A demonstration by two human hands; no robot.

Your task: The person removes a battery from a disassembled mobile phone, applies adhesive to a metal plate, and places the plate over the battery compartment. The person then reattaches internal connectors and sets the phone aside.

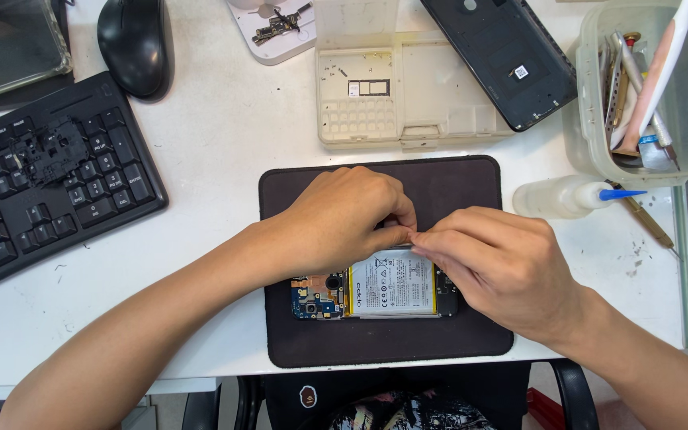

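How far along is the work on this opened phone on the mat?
Done: the back cover is off and lies beside the parts tray, which holds small screws. In hand: the left hand and right hand meet fingertip to fingertip over the open phone. Left: the battery and circuit board still sit inside.

head cam | looks steeply down | close over white desk (pixel 224 135)

Both hands hide the opened phone's (pixel 376 288) upper edge.
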